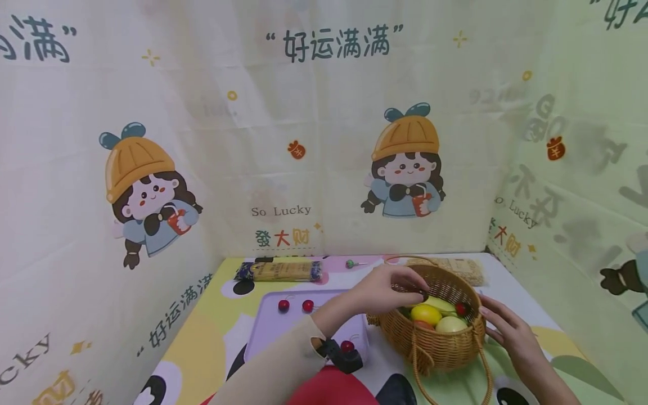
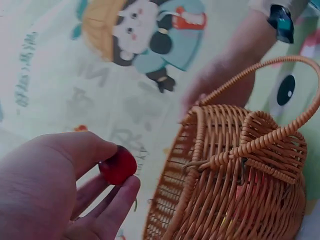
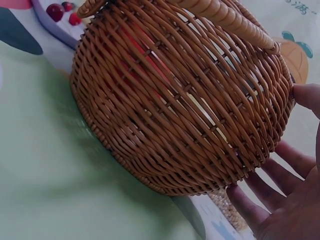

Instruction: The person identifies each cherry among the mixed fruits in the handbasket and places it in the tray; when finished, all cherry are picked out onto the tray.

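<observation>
Over the mouth of the wicker basket (image 1: pixel 450 354), my left hand (image 1: pixel 382 289) pinches a dark red cherry (image 2: pixel 118 166) between thumb and fingers. At the basket's right side, my right hand (image 1: pixel 511 329) rests its fairly straight fingers (image 3: pixel 283 175) and thumb against the woven wall. Inside the basket are a lemon (image 1: pixel 426 315), a pale round fruit (image 1: pixel 451 324), a yellow banana-like fruit (image 1: pixel 441 305), a red cherry (image 1: pixel 461 308) and part of an orange-red fruit (image 1: pixel 423 324). The basket's lower contents are mostly hidden by its weave.
A purple tray (image 1: pixel 268 315) left of the basket holds cherries (image 1: pixel 283 305). Behind it lie a long yellow packet (image 1: pixel 279 271) and a small green-headed item (image 1: pixel 350 264). Another packet (image 1: pixel 468 270) lies behind the basket. A rope handle (image 1: pixel 416 365) hangs down in front.
</observation>
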Motion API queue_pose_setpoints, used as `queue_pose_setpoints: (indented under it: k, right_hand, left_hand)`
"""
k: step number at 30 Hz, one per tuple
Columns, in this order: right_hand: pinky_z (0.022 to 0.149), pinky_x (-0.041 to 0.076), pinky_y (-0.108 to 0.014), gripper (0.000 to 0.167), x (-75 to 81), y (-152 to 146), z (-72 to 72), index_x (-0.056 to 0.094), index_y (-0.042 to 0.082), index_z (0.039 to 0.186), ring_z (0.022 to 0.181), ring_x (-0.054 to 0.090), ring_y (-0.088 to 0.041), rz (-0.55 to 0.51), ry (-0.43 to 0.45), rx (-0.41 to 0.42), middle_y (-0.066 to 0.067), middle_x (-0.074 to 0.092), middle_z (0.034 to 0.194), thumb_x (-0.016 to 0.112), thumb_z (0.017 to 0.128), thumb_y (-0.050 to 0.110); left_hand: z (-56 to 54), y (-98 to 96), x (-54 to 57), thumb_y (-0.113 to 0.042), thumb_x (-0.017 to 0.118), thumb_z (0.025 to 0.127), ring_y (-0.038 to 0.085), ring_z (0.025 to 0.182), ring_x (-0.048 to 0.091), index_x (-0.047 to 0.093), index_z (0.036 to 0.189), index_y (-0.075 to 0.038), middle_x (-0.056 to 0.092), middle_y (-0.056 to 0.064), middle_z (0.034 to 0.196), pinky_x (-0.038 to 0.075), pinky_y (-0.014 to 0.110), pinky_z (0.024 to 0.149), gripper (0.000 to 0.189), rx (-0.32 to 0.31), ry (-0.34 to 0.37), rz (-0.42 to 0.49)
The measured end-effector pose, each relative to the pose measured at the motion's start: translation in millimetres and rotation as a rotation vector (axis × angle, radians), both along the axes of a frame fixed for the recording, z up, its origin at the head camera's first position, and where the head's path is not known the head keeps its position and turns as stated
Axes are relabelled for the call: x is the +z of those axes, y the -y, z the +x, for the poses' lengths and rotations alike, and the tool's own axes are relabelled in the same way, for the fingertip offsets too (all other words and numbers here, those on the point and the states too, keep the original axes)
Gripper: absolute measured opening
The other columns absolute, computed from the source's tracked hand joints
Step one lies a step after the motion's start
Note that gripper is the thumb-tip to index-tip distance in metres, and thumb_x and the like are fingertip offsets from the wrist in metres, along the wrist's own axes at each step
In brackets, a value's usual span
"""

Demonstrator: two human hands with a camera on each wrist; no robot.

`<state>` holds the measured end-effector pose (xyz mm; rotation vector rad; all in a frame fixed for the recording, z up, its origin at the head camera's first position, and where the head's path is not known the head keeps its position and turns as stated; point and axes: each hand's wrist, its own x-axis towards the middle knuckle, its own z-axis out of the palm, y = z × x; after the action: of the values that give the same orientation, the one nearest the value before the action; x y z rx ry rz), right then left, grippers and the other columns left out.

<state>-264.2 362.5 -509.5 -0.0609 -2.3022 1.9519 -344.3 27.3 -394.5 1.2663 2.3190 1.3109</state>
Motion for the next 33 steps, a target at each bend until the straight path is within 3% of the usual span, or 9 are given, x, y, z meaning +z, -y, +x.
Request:
queue_pose_setpoints:
  k: [6,11,15,25,33]
  right_hand:
    - [0.091,0.057,-0.011,0.062,2.3,2.7,-1.5,0.040,0.008,0.171,0.113,0.055,0.026,0.043,0.023,-0.012,0.047,0.053,0.124,0.054,0.118,0.039]
    - [0.091,0.057,-0.010,0.064,2.4,3.0,-2.0,0.039,0.008,0.171,0.112,0.055,0.027,0.052,0.031,-0.011,0.048,0.052,0.123,0.053,0.118,0.040]
    - [0.091,0.057,-0.011,0.066,1.6,2.1,-2.6,0.037,0.005,0.172,0.113,0.055,0.027,0.062,0.035,-0.010,0.048,0.052,0.123,0.053,0.118,0.041]
    - [0.091,0.057,-0.011,0.064,1.5,1.2,-2.2,0.039,0.006,0.171,0.112,0.055,0.027,0.059,0.036,-0.014,0.048,0.052,0.122,0.053,0.118,0.041]
    - [0.091,0.057,-0.011,0.069,2.0,2.7,-1.3,0.034,0.002,0.172,0.112,0.055,0.027,0.072,0.032,-0.011,0.048,0.051,0.123,0.052,0.119,0.041]
  left_hand:
    - [7.9,43.3,-7.5,-0.025,0.080,0.103,0.001,0.114,0.075,0.082,0.123,-0.024,0.081,-0.009,0.122,0.060,0.024,0.098,0.020,0.043,0.095,0.141]
    - [11.8,80.2,-29.8,-0.023,0.081,0.102,0.007,0.116,0.076,0.082,0.123,-0.021,0.082,-0.004,0.123,0.062,0.023,0.096,0.021,0.128,0.176,0.204]
    - [12.3,109.8,-51.1,-0.021,0.082,0.101,0.013,0.115,0.077,0.082,0.124,-0.018,0.083,0.002,0.123,0.063,0.025,0.096,0.023,0.206,0.202,0.227]
    - [11.7,164.6,-104.2,-0.014,0.082,0.100,0.013,0.110,0.076,0.081,0.121,-0.009,0.081,0.008,0.122,0.066,0.029,0.098,0.022,0.368,0.154,0.163]
    - [18.1,184.9,-131.6,-0.003,0.083,0.096,0.016,0.105,0.077,0.081,0.114,-0.006,0.079,0.006,0.113,0.068,0.036,0.094,0.018,0.431,0.040,0.142]
